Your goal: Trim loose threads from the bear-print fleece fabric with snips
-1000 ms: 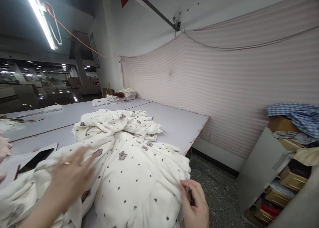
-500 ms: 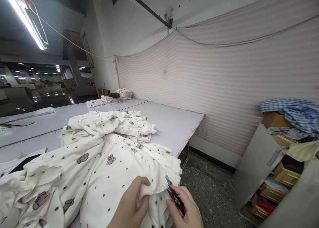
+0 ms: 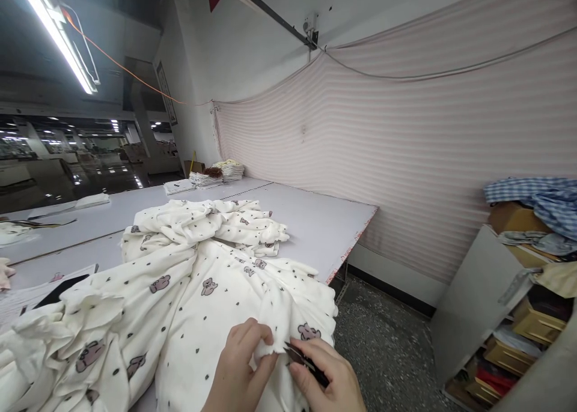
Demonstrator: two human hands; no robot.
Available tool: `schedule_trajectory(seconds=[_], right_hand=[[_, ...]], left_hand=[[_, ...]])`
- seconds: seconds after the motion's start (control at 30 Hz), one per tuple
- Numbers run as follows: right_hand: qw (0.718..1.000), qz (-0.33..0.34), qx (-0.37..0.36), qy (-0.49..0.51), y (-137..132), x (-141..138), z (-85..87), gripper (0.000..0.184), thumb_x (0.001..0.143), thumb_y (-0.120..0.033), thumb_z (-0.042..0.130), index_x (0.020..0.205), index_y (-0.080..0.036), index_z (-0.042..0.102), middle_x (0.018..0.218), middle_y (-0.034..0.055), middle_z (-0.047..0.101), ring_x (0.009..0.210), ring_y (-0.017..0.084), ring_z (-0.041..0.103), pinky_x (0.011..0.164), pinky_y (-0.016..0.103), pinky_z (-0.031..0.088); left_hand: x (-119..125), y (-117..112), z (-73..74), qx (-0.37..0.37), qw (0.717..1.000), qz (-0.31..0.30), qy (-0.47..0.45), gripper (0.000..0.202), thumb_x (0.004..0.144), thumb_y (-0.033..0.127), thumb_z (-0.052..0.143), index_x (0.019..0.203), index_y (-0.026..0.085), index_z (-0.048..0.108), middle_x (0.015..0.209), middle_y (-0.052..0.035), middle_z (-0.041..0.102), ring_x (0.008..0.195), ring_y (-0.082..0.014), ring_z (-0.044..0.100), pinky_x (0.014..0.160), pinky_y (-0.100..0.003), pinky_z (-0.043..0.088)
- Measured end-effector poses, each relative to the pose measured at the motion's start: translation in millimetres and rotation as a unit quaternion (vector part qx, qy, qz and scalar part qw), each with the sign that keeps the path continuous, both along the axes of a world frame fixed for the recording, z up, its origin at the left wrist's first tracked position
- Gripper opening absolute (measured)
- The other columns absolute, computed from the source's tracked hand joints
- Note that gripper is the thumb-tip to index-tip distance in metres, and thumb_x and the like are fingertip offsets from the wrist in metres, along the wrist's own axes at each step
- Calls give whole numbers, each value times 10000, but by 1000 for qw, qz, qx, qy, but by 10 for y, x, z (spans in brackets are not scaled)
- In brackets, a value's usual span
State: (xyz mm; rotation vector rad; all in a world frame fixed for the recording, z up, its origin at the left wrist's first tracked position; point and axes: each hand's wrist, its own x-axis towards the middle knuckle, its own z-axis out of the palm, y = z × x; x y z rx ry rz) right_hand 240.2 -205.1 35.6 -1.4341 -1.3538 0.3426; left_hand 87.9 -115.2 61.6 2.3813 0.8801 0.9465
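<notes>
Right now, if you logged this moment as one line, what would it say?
left hand: pinching edge of white printed fabric | right hand: holding small dark snips at that edge | fabric heaped on grey table

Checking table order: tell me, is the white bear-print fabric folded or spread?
Neither: the white bear-print fabric lies crumpled in loose heaps on the grey table.

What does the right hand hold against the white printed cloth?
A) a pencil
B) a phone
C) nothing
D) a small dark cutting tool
D: the right hand grips a small dark cutting tool whose tip meets the white printed cloth pinched by the left hand.
</notes>
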Motion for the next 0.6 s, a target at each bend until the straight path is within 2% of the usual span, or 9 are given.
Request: schedule_trajectory(seconds=[0.13,0.27,0.33,0.4,0.43,0.5,0.57,0.6], right_hand=[[999,-25,19,19,-11,14,-13,219,804,-328,610,986,-300,728,863,25,724,781,199,685,685,233,519],[996,-71,20,51,-4,-11,-96,243,813,-386,607,1008,-294,718,920,41,722,834,211,681,708,235,526],[992,-106,19,70,18,-29,-112,341,764,-408,657,1078,-277,679,974,48,707,824,210,676,664,221,529],[992,-108,17,70,57,-32,-88,261,786,-396,631,999,-253,680,900,41,701,765,195,663,632,213,515],[992,-102,15,67,82,-25,-63,197,818,-380,591,923,-239,678,828,35,692,728,188,651,621,212,504],[992,-108,9,69,130,0,-4,183,858,-355,531,799,-218,638,708,21,652,670,178,624,598,215,484],[987,-132,5,95,163,28,35,162,848,-359,553,807,-211,608,694,16,634,656,174,619,576,209,481],[985,-132,12,107,172,36,40,156,840,-361,570,813,-212,606,700,16,633,661,172,623,585,207,489]], left_hand=[[34,0,83,39,999,-9,36,137,757,86,531,777,221,541,742,-5,572,748,-193,550,714,-308,481],[59,7,75,70,997,8,30,118,765,112,540,782,221,582,750,-22,542,747,-204,536,712,-335,478],[61,16,70,116,993,17,1,132,745,111,542,762,225,607,864,-60,557,847,-239,533,760,-376,457],[67,27,106,114,993,-4,-32,127,743,116,533,732,220,604,1003,-82,576,952,-263,523,821,-396,430],[76,32,142,65,997,-26,-36,109,761,137,526,723,217,589,1003,-76,595,943,-253,534,813,-373,433],[102,42,239,-110,992,-63,-27,71,807,214,514,765,219,571,902,-45,631,846,-210,567,746,-304,451],[133,54,333,-275,958,-81,-18,102,820,303,528,835,222,590,833,-16,640,812,-195,575,722,-269,453],[147,62,367,-328,941,-81,-25,139,812,338,543,854,221,605,850,-13,646,850,-203,575,751,-271,449]])
